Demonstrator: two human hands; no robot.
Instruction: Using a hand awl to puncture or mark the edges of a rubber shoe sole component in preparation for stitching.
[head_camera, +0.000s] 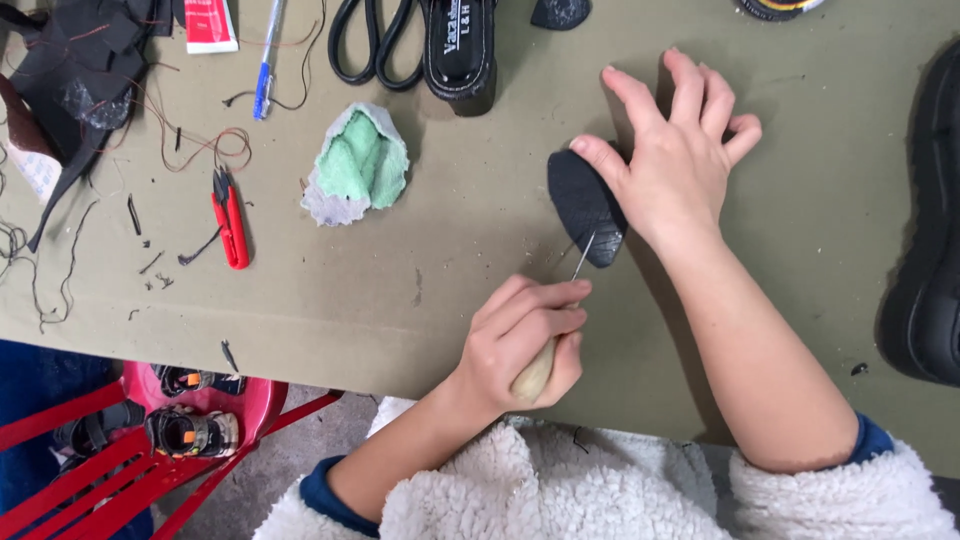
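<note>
I had my right hand (685, 150) spread flat, fingers splayed and gripping nothing, its thumb pressing the top of the black leather piece (585, 205) to pin it on the desk (450, 260). My left hand (525, 340) was curled tight around the pale wooden handle of an awl (560, 320), whose thin metal tip touched the lower edge of the piece. The piece lay just up and right of my left hand, partly under my right palm, its long axis running from upper left down to lower right. My right hand was the nearer, resting on it. Red snips (231, 218) and a green cloth wad (358, 165) lay well apart to the left.
</note>
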